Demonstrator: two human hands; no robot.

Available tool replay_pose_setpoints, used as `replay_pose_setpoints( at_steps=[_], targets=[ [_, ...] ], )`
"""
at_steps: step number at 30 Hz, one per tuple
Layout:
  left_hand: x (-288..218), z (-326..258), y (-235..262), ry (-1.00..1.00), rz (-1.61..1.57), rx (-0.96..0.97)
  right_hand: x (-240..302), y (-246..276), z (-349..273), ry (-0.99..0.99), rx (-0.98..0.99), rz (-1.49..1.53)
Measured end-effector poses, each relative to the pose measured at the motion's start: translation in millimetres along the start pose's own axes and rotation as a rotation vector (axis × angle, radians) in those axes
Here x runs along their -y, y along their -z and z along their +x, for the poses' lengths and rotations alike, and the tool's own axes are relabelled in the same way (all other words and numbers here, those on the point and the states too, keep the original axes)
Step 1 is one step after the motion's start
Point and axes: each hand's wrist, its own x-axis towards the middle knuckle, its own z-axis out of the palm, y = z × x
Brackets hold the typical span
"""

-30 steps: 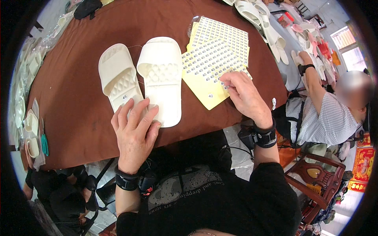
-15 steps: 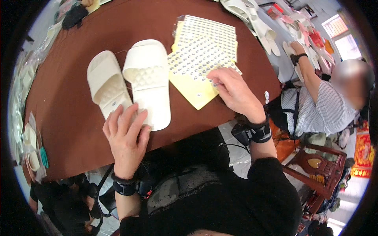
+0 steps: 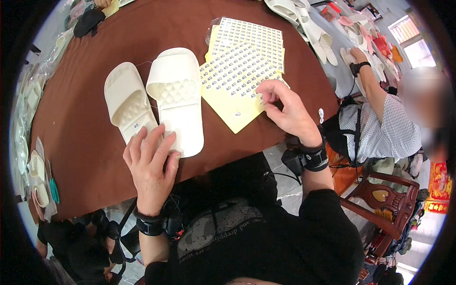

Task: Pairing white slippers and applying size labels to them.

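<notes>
A pair of cream-white slide slippers lies side by side on the brown table, toes away from me: the left slipper and the right slipper. A small printed sticker sits on the left one's insole. Fingers apart, my left hand rests over the heel ends of both. My right hand is pinched beside the front sticker sheet, a small white sticker between thumb and forefinger. That sheet has yellow backing, its near part peeled except for one lone sticker. Another sheet lies beneath it.
White slippers stand past the table's right edge. A person in a patterned shirt reaches among shoes there. A carved wooden chair is at right. Wrapped slippers lie at the left edge, a black cap-like item at the far left.
My right hand has lifted slightly off the sheet, its fingertips pinched with a sticker between them. The sheet and right slipper have shifted slightly. My left hand stays nearly in place.
</notes>
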Motion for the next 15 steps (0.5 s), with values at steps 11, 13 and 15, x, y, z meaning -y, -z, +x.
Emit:
replay_pose_setpoints(
  at_steps=[11,13,15],
  targets=[
    [2.8,-0.3,1.4,-0.01,-0.008,-0.034,37.1,-8.0,5.9,-0.017,0.005,0.211],
    [3.7,-0.6,-0.3,-0.02,-0.024,-0.051,49.5,-20.1,15.7,0.014,0.077,0.266],
    [4.6,-2.2,-2.1,-0.011,-0.023,-0.058,62.0,-39.9,27.7,0.046,0.168,0.328]
  ],
)
